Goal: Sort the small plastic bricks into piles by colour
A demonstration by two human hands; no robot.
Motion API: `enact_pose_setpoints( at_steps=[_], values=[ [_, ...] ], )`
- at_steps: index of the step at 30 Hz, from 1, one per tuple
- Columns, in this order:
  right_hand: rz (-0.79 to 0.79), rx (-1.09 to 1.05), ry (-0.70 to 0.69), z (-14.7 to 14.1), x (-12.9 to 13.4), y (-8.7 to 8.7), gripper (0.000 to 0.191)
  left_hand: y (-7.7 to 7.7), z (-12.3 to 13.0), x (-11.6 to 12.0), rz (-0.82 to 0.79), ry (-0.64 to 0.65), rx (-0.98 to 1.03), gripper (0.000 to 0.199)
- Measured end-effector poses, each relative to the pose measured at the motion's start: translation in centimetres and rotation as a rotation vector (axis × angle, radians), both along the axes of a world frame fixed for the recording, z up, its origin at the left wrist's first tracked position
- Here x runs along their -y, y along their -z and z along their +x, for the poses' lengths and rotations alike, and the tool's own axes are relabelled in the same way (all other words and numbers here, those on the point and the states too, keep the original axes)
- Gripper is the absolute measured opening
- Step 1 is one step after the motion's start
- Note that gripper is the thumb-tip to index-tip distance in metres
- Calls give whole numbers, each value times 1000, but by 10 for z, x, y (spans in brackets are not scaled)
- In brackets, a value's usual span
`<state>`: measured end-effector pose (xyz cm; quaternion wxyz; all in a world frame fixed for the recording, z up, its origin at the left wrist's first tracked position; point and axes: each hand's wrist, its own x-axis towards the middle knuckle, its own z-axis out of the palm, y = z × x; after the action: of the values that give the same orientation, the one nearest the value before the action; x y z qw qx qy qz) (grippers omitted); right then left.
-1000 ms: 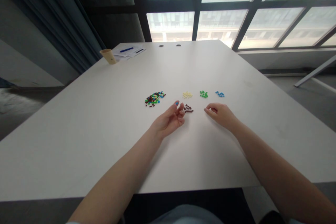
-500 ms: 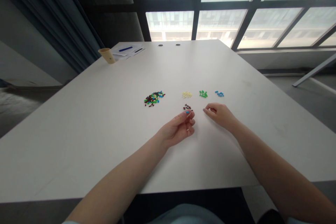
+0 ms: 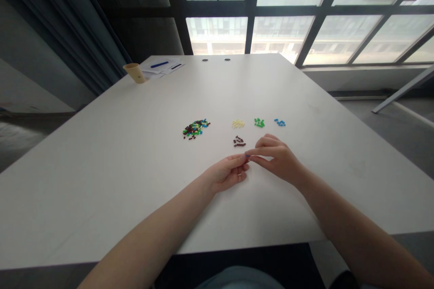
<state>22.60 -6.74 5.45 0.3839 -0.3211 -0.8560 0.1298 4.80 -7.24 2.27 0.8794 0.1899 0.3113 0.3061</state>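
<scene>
My left hand point(image 3: 230, 174) pinches a small blue piece point(image 3: 247, 156) between thumb and forefinger. The thumb and forefinger of my right hand point(image 3: 276, 158) close on the same piece from the right, so the fingertips of both hands meet there. Just beyond them lies a small group of dark brown pieces point(image 3: 239, 141). Farther back, in a row, are pale yellow pieces point(image 3: 238, 123), green pieces point(image 3: 259, 123) and blue pieces point(image 3: 280, 122). A mixed-colour pile point(image 3: 195, 129) sits to the left.
On the white table point(image 3: 135, 167), a beige cup point(image 3: 134, 73) stands at the far left edge beside papers point(image 3: 166, 68) with a blue pen point(image 3: 159, 64) on them. Two dark round discs are near the far edge. Windows rise behind.
My right hand has moved left to the blue piece and met my left fingertips. My left hand has drawn slightly nearer to me, uncovering the brown pieces. The view has shifted a little.
</scene>
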Motion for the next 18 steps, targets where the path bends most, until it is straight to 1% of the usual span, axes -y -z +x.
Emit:
enact_pose_setpoints(
  at_steps=[7, 10, 12, 13, 16, 18],
  values=[
    [-2, 51, 2, -3, 2, 3, 10, 3, 1, -1, 6, -7, -49, 12],
    [-10, 66, 43, 3, -6, 4, 11, 1, 1, -1, 12, -32, -84, 17],
    [-19, 77, 156, 19, -21, 4, 12, -2, -1, -2, 18, -49, -122, 20],
    [-29, 97, 247, 32, -31, 5, 14, -3, -2, -3, 21, -57, -142, 21],
    [-105, 182, 547, 79, -66, 13, 17, -5, -7, -6, 33, -75, -181, 19],
    [-150, 269, 699, 110, -87, 23, 19, -5, -10, -8, 49, -79, -189, 18]
  ],
)
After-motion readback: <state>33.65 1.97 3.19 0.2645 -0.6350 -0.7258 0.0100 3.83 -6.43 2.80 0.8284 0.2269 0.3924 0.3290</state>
